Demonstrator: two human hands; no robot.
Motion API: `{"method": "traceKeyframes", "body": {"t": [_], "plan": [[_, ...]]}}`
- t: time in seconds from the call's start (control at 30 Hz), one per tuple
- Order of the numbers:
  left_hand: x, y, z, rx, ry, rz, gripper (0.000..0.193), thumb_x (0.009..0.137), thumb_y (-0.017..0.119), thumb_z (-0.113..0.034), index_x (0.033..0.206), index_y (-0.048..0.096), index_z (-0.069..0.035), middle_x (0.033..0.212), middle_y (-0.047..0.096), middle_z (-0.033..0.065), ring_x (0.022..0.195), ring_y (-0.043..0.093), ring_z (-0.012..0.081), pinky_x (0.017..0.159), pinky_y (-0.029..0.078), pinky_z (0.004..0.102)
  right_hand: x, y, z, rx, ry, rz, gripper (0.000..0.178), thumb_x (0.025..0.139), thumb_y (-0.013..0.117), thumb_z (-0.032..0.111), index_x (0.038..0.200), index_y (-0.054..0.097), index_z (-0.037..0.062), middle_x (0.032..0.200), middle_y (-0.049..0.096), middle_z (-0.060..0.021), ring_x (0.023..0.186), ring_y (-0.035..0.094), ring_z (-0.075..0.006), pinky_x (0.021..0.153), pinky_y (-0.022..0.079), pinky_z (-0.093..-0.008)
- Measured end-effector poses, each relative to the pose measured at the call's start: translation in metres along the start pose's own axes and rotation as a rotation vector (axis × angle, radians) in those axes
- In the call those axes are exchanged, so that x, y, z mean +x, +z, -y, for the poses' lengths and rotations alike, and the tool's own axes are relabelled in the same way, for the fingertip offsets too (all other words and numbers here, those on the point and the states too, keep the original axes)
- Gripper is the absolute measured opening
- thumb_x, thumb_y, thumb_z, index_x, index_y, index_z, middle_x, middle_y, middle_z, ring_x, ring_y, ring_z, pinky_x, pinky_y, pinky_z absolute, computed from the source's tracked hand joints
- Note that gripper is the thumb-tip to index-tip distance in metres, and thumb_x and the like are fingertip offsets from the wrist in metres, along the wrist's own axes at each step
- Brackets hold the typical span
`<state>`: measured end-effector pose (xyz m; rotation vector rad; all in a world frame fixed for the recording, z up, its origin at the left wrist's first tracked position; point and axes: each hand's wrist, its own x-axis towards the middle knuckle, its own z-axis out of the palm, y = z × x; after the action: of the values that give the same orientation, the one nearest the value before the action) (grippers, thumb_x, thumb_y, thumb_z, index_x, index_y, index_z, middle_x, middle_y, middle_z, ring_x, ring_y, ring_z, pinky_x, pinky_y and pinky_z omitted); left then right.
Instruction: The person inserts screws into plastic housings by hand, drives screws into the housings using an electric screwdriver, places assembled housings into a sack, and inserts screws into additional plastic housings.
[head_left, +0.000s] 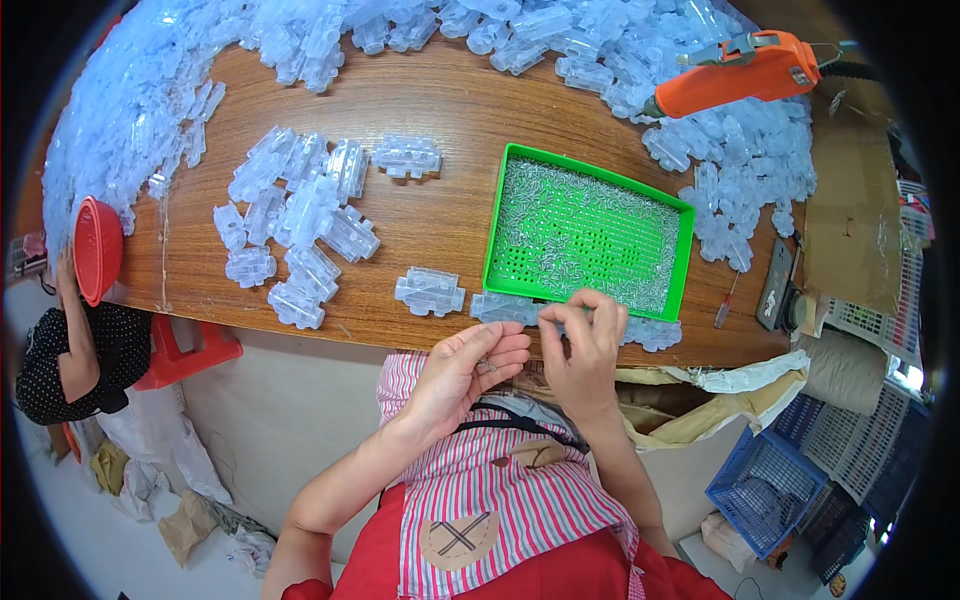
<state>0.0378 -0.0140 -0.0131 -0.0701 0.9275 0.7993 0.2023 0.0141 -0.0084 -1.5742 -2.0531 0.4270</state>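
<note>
My left hand (468, 372) is cupped palm up at the table's front edge, its fingers curled around a few small silvery screws (487, 366). Close beside it, my right hand (588, 352) has thumb and fingertips pinched together; whatever they hold is too small to make out. Just beyond both hands lies a clear plastic housing (503, 308), partly covered by them. Another clear housing (430, 291) rests to its left, and one more (652, 334) sits right of my right hand. The green tray (590, 172) behind my right hand holds many loose screws.
Clear plastic parts (300, 215) lie in a loose group left of centre, with big heaps (130, 130) along the back. An orange electric screwdriver (735, 78) hangs at the far right. A person (75, 350) sits at left by a red basket (97, 250). Blue crates (768, 490) stand at lower right.
</note>
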Motion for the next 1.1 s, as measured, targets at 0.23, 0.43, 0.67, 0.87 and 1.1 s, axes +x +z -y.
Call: {"method": "traceKeyframes", "body": {"t": [0.23,0.43,0.67,0.87,1.1], "plan": [[-0.012,0.008,-0.012,-0.160,-0.018,0.179,0.066,0.100,0.028,-0.050,0.136,0.039,0.003,0.135,0.049,0.0176,0.121,0.051,0.0228,0.105,0.040,0.0350,-0.009,-0.024,0.017,0.177,0.016,0.001,0.015,0.078,0.067,0.006,0.092,0.064,0.0095,0.092,0.050,-0.0075,0.083,0.046,-0.0237,0.073,0.036,-0.0353],[-0.011,0.011,-0.008,-0.227,-0.020,0.265,0.063,0.101,0.027,-0.047,0.138,0.036,0.003,0.139,0.046,0.0173,0.125,0.048,0.0224,0.105,0.040,0.0340,-0.022,-0.025,0.030,0.156,-0.041,0.096,0.020,0.073,0.072,0.010,0.092,0.066,0.0118,0.096,0.053,-0.0027,0.084,0.047,-0.0220,0.073,0.036,-0.0364],[-0.013,0.012,-0.005,-0.323,0.000,0.244,0.061,0.101,0.029,-0.042,0.140,0.031,0.004,0.142,0.041,0.0191,0.123,0.050,0.0255,0.102,0.044,0.0360,-0.018,-0.027,0.035,0.029,-0.182,0.126,0.020,0.069,0.072,0.012,0.088,0.067,0.0142,0.094,0.055,0.0013,0.084,0.051,-0.0193,0.070,0.037,-0.0364],[-0.014,0.001,-0.003,-0.388,0.022,0.285,0.058,0.101,0.032,-0.039,0.141,0.031,0.003,0.143,0.040,0.0186,0.120,0.053,0.0236,0.096,0.048,0.0344,-0.019,-0.014,0.031,0.098,-0.205,0.135,0.017,0.073,0.067,0.015,0.086,0.059,0.0085,0.098,0.053,-0.0052,0.085,0.051,-0.0220,0.072,0.037,-0.0364],[-0.016,0.009,0.002,0.071,0.120,0.035,0.034,0.099,0.047,-0.021,0.122,0.053,0.003,0.110,0.063,0.0119,0.098,0.063,0.0173,0.087,0.054,0.0298,-0.019,-0.013,0.027,0.064,-0.141,0.028,0.018,0.074,0.063,0.011,0.091,0.061,0.0075,0.100,0.053,-0.0055,0.087,0.052,-0.0230,0.074,0.039,-0.0366]]}}
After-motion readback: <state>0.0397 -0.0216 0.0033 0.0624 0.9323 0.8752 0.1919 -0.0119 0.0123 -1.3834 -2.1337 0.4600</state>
